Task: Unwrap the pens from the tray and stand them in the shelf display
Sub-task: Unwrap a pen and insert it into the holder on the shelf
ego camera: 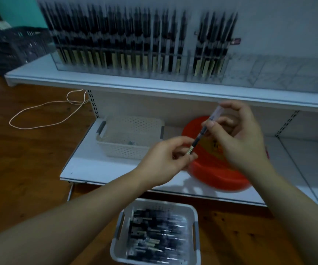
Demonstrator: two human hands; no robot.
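Observation:
A black pen [200, 135] in a clear wrapper is held slanted between both hands above the lower shelf. My left hand [164, 159] pinches its lower, labelled end. My right hand [238, 134] pinches the clear wrapper at the upper end. A white tray [194, 213] with several wrapped black pens lies on the wooden floor below my arms. The clear shelf display [135, 73] on the upper shelf holds several upright black pens, and its right compartments [278, 71] hold none.
A red plastic basin [217, 175] sits on the lower shelf under my hands, with a white perforated basket [131, 148] to its left. A dark crate [11, 48] stands at the upper left. A white cord [45, 113] loops on the floor.

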